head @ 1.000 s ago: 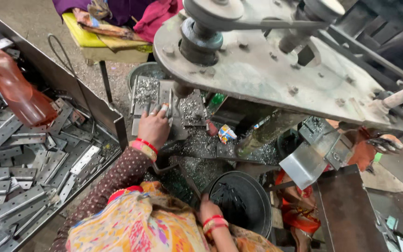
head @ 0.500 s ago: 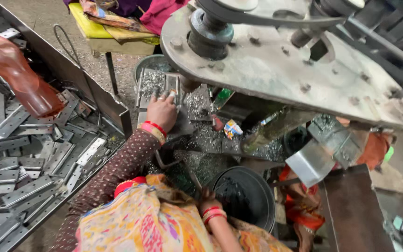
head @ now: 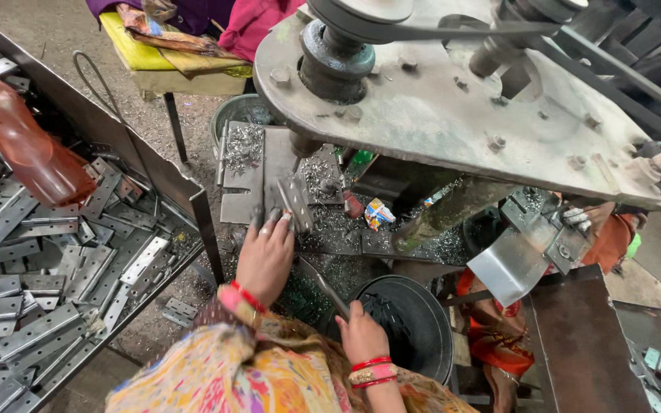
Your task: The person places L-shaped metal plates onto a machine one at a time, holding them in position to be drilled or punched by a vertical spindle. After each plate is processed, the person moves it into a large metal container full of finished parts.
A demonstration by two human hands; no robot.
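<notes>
Currently left hand (head: 265, 256) pinches one perforated metal strip (head: 297, 203) on the press bed (head: 250, 164) under the machine plate (head: 453, 107), right hand (head: 361, 336) is clenched round one lever rod (head: 323, 283) beside one black bucket (head: 415, 329).

Soft, even daylight fills the scene without hard shadows, though it is dim beneath the grey machine plate (head: 453, 115). Dull sheen shows on the metal strips (head: 32, 306). A reddish object (head: 17, 145) at left is blurred, and wide-angle distortion bends the edges.
</notes>
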